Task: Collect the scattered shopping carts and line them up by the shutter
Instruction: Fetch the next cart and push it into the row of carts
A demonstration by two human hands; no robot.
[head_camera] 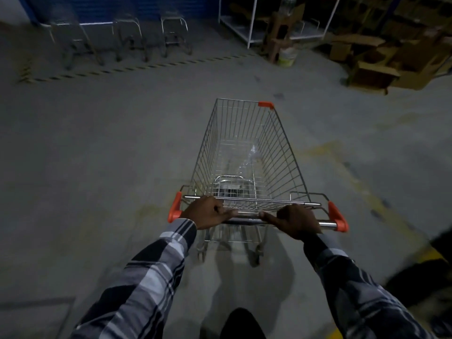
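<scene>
A wire shopping cart (276, 133) with orange corner caps stands right in front of me on the concrete floor, its basket holding only a scrap of clear plastic. My left hand (208, 214) and my right hand (297, 222) are both closed around its chrome handle bar (244, 217). Far ahead at the top left, three other carts (127, 37) stand side by side against the blue shutter (122, 8), blurred and dim.
A yellow-black striped floor line (137, 67) runs in front of the parked carts. A white metal rack (252, 23) stands at the back, with a pale bucket (288, 56) and piled cardboard boxes (391, 59) to the right. Faded yellow paint marks the floor on the right.
</scene>
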